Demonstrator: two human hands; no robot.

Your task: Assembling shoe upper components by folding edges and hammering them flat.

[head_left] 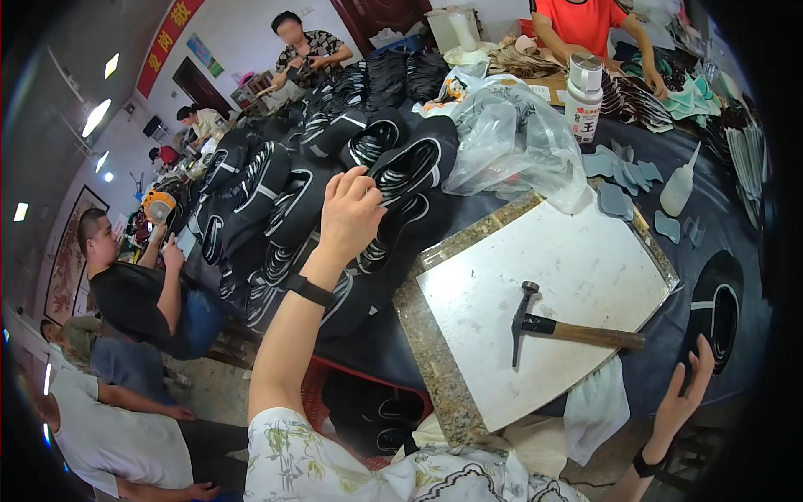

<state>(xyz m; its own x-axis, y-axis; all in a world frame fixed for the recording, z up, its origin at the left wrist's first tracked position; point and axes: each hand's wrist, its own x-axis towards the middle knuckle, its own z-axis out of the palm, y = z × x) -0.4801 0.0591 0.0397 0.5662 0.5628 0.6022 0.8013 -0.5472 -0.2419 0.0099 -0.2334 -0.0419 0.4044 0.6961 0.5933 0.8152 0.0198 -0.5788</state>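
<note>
Black shoe uppers (293, 201) with pale trim lie heaped in nested stacks around the left hand (351, 216), whose fingers curl at the edge of one stack (411, 170); whether they pinch a layer, I cannot tell from this angle. A lone upper (719, 305) lies on the dark tabletop (648, 376) beside the right hand (679, 402), its fingers apart and seemingly holding nothing. Peeling off a single layer by its rim should work best, keeping clear of the hammer (552, 327).
</note>
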